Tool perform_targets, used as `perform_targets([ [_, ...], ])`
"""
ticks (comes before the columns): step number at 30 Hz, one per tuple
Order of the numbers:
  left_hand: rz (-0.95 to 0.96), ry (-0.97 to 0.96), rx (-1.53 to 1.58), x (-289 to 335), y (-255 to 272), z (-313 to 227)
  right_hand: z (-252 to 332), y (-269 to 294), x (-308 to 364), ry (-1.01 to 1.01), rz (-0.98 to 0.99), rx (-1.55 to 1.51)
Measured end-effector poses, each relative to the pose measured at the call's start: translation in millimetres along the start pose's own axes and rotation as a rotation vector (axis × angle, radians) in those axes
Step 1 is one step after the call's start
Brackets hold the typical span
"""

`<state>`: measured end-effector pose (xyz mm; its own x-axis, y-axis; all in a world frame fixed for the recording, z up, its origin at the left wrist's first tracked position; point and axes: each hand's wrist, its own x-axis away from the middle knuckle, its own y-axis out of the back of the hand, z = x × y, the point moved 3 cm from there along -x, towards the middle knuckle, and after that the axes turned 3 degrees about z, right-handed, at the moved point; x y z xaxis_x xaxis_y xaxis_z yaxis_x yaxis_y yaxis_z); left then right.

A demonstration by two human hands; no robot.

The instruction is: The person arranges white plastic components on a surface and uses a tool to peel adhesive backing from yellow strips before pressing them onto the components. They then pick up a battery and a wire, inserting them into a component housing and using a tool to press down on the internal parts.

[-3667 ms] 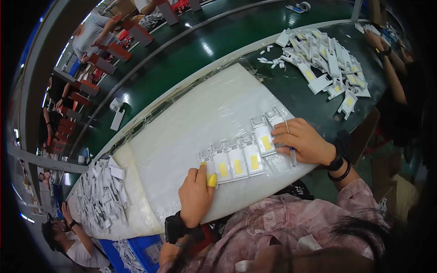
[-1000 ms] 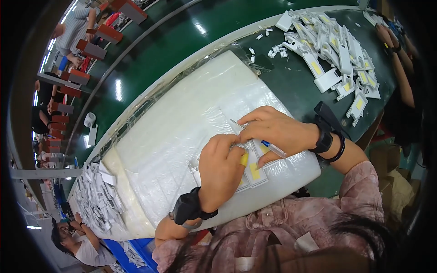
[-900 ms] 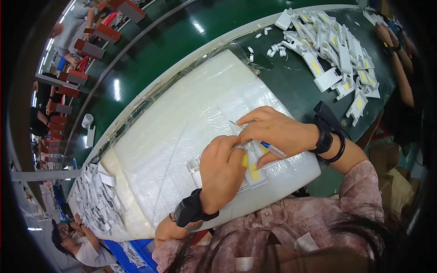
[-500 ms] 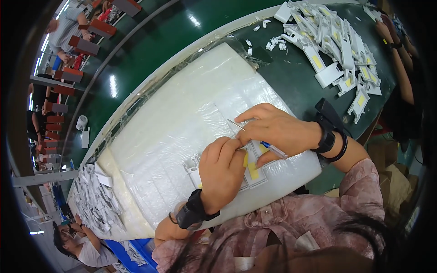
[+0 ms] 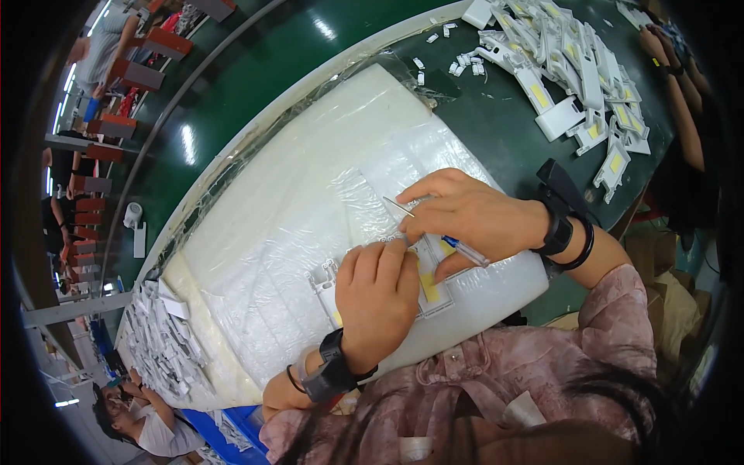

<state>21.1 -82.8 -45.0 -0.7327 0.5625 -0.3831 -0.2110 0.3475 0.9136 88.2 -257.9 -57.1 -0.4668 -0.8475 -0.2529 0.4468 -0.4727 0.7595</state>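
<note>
Both hands (image 5: 377, 302) partly cover white, yellow-patched plates (image 5: 430, 290) beneath them.

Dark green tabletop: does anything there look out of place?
Small white plastic pieces lie scattered left of the heap of white plastic parts with yellow rectangles. They look slightly odd, being loose outside it.

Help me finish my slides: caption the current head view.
Right hand holding a slim metal-tipped tool, left hand close beside it, over white, yellow-patched parts on a film-covered pad.
</note>
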Motion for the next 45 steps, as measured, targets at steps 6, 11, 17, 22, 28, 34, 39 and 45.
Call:
perform_targets([
  [6,0.019,-0.003,-0.051,-0.4,-3.6,-5.3,-0.8,0.5,0.4,0.011,-0.009,0.016],
  [11,0.004,-0.068,-0.089,-3.7,-4.9,-1.0,-0.8,0.0,0.6,0.012,-0.003,0.023],
  [17,-0.01,-0.142,0.008,-3.4,-6.0,6.5,-1.5,-1.1,2.5,0.015,-0.022,0.009],
  [22,-0.001,-0.153,0.046,-4.2,-6.2,7.4,-1.1,-0.5,2.3,0.013,-0.027,0.011],
  [28,0.05,-0.097,0.092,0.7,-5.3,6.9,-2.2,-0.3,1.6,0.008,-0.005,0.013],
  [34,0.209,-0.048,0.1,15.7,-0.8,3.9,-4.0,7.0,-1.5,-0.03,-0.167,0.182],
  [39,0.184,-0.044,0.124,18.9,-0.1,2.8,20.9,41.2,-2.0,-0.037,-0.31,-0.292],
  [45,0.134,-0.047,0.118,22.2,-3.7,3.9,27.0,13.4,-17.2,-0.167,-0.165,-0.227],
])
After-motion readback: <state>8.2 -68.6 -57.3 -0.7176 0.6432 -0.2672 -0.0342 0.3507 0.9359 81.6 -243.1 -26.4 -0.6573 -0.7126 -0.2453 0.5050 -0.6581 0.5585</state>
